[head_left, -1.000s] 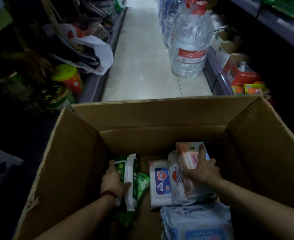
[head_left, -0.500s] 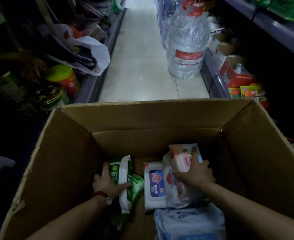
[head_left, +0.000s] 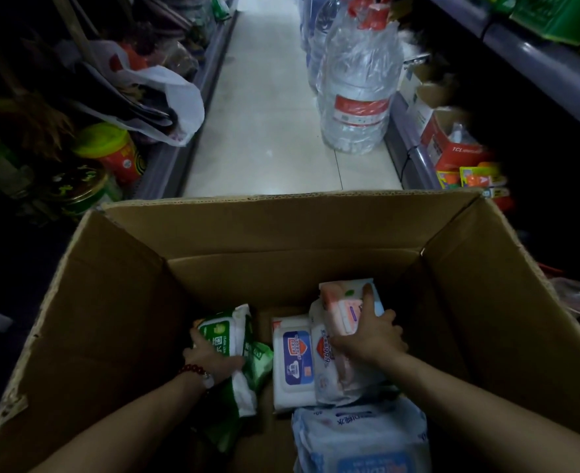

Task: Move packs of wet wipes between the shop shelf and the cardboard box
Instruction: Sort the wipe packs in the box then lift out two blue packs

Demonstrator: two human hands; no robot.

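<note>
Your left hand [head_left: 210,358] gripping green wipes pack [head_left: 228,339] at cardboard box [head_left: 111,302] left wall; right hand [head_left: 367,339] clutching pink pack [head_left: 341,307] mid-box. Both packs' long axes running away from you; lifting straight up suits.

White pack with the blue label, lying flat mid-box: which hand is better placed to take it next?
Neither is free. The left hand grips the green wet wipes pack; the right hand grips the pink-and-white pack. The white pack with the blue label lies directly beside the right hand's stack, so right looks closer, probably.
</note>
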